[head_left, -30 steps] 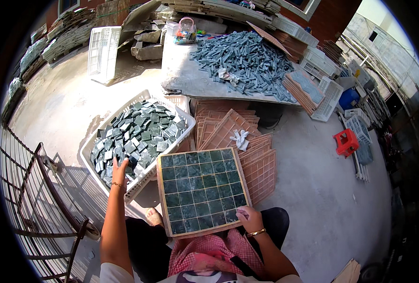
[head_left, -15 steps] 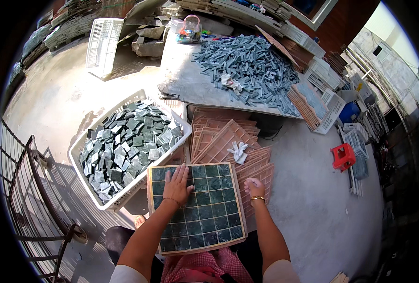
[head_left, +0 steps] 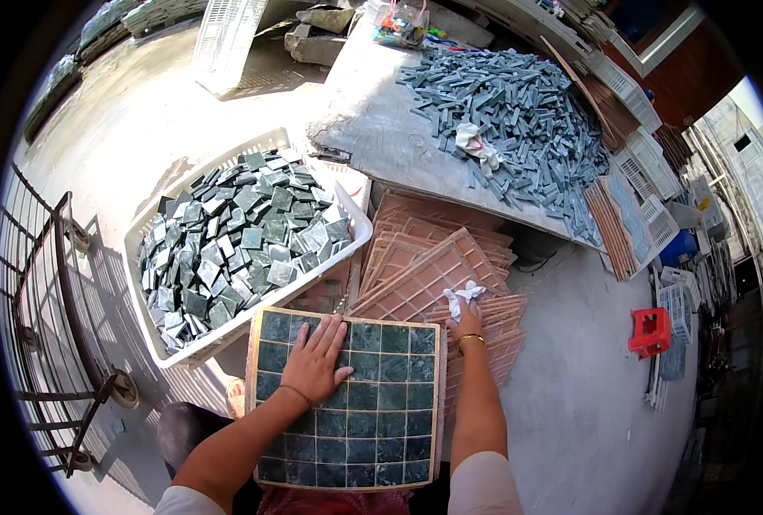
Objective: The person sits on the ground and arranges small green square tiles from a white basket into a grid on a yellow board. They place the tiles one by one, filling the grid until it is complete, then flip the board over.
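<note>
My left hand (head_left: pixel 315 360) lies flat on a wooden-edged tray (head_left: pixel 441 403) filled with square dark green stone tiles (head_left: pixel 363 396), its fingers stretched toward the far edge. The tiles sit in even rows, and the tray rests over my lap. Beyond the tray's right side, my right hand (head_left: pixel 465 322) reaches over a stack of reddish-brown gridded trays (head_left: pixel 416 273). Its fingers are closed on a crumpled white glove (head_left: pixel 462 296); the fingertips are partly hidden by it.
Left of the trays stands a white plastic crate (head_left: pixel 360 236) heaped with loose square green tiles (head_left: pixel 244 232). A low table (head_left: pixel 364 112) carries a pile of narrow grey-blue stone strips (head_left: pixel 519 120) and another white glove (head_left: pixel 478 146). A red stool (head_left: pixel 650 333) and a metal railing (head_left: pixel 51 283) flank me.
My right hand has moved forward from beside the tile tray to the white glove and closed on it. The left hand stays flat on the tiles. The view has shifted slightly.
</note>
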A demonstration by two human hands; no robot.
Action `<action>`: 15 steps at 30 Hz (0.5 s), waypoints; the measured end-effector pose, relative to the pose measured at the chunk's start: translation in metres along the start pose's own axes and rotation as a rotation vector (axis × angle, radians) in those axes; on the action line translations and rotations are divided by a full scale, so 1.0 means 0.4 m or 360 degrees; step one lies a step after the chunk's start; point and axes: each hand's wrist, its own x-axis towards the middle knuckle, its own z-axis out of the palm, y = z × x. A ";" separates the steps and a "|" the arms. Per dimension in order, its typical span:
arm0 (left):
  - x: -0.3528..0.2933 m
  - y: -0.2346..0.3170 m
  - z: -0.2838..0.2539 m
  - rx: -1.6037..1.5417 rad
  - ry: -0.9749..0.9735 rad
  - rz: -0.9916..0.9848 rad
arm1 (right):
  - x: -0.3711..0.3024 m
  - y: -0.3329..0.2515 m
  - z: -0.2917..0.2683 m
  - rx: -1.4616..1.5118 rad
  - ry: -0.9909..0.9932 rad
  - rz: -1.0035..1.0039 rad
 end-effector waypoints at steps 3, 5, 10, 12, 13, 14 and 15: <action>-0.003 -0.002 -0.004 -0.0058 0.0006 -0.0016 | 0.037 0.026 -0.017 0.0124 -0.0129 0.0276; -0.006 -0.001 0.003 -0.0022 0.0033 -0.0020 | 0.034 0.008 -0.041 0.0297 0.0090 0.0362; -0.006 0.001 0.012 -0.0050 0.0107 -0.0007 | -0.070 -0.085 -0.147 0.0559 0.0793 -0.0180; -0.020 -0.009 0.028 -0.0034 0.0141 -0.0003 | -0.144 -0.147 -0.151 0.0522 0.0790 -0.0468; -0.028 -0.001 0.028 -0.0052 0.0135 0.0028 | -0.178 -0.182 -0.159 0.0630 0.0658 -0.0355; -0.044 0.003 0.024 -0.0060 0.0121 0.0045 | -0.211 -0.228 -0.152 0.0748 0.0512 -0.0247; -0.067 0.003 0.022 -0.0067 0.0109 0.0055 | -0.241 -0.271 -0.139 0.0863 0.0359 -0.0143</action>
